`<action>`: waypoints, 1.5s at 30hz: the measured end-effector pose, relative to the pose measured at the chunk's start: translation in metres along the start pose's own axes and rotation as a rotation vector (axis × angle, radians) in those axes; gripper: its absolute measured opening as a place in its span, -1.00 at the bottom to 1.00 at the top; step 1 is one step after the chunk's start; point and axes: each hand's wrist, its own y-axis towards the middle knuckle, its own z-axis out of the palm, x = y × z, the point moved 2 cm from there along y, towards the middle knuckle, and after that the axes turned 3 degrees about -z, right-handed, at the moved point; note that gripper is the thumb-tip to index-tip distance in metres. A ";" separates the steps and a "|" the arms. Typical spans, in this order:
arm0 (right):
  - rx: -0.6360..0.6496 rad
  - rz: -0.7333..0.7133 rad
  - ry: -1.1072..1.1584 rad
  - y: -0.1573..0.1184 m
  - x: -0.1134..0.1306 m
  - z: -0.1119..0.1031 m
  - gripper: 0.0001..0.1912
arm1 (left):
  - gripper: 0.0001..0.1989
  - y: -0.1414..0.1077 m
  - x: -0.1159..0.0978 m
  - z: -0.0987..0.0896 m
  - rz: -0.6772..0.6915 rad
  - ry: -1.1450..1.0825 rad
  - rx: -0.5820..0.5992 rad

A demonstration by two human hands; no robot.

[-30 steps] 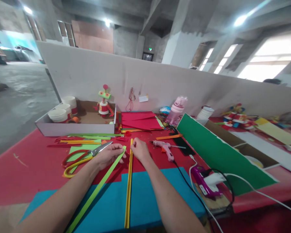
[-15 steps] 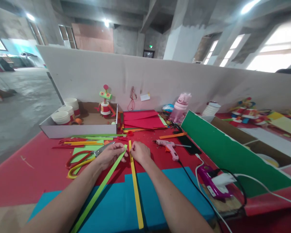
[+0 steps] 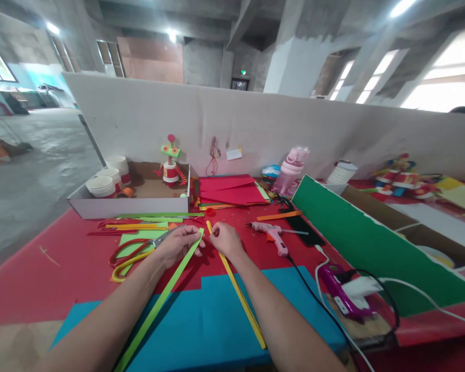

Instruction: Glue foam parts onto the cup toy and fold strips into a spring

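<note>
While the left hand [image 3: 181, 245] pinches a green strip [image 3: 166, 293] trailing toward seven o'clock, the right hand [image 3: 228, 241] pinches a yellow strip [image 3: 240, 297] toward five.

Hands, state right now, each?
Left hand: closed, holding the green strip by its upper end.
Right hand: closed, holding the yellow strip near its upper end.

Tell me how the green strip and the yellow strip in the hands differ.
The left hand holds the green strip; the right hand holds the yellow strip.
The green strip slants down to the lower left, the yellow strip to the lower right.
The green strip runs out of the picture; the yellow strip's lower end shows.
Both are long, narrow and gripped near the upper end.
</note>
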 end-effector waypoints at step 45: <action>0.094 -0.111 0.659 -0.003 0.009 0.004 -0.70 | -0.70 0.004 -0.004 -0.007 0.110 0.164 -0.252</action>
